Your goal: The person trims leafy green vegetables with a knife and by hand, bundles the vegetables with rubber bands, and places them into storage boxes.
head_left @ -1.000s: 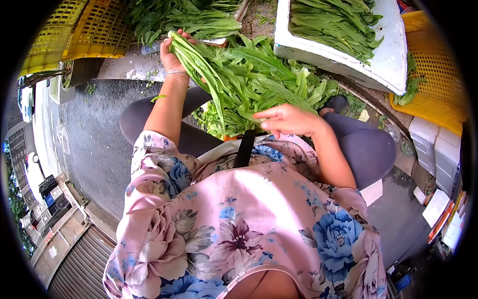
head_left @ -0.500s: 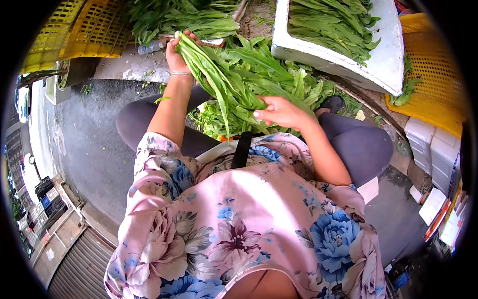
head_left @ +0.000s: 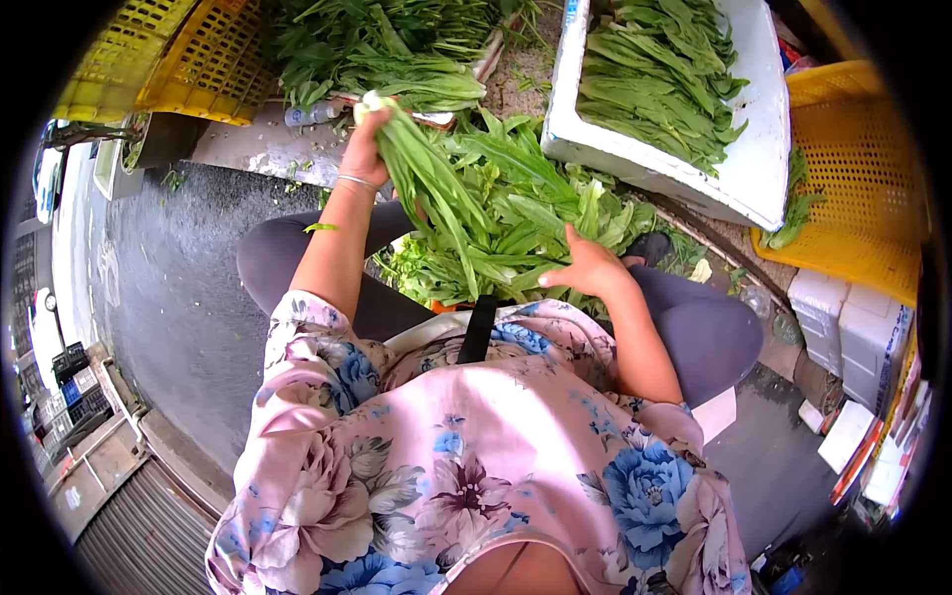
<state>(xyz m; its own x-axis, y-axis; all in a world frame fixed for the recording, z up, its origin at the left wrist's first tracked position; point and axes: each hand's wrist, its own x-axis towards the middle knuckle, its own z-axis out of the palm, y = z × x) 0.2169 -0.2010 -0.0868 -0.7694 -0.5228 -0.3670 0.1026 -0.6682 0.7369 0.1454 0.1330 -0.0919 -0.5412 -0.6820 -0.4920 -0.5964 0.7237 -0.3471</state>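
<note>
Across a broad heap of loose green leaves [head_left: 535, 178], a long, pale-stemmed green bunch [head_left: 426, 164] slants from the left hand [head_left: 364, 154], its grip closed round the stems; the right hand [head_left: 592, 271] (fingers splayed) hovers at the heap's edge.

Dark grey pavement [head_left: 188, 268] spreads to the left of the left grip [head_left: 365, 149] and back from it, its surface mottled and slightly shiny. Just left of the grip is a low, pale concrete ledge [head_left: 260, 149], with 2 yellow crates [head_left: 203, 64] farther out. Well left of the grip, daylight nearly bleaches a strip of ground [head_left: 89, 258]. Far behind it, also leftward, a ribbed shutter [head_left: 149, 526] adjoins a drab wall [head_left: 104, 471]. Well right of the grip stand 2 white boxes [head_left: 873, 342].
</note>
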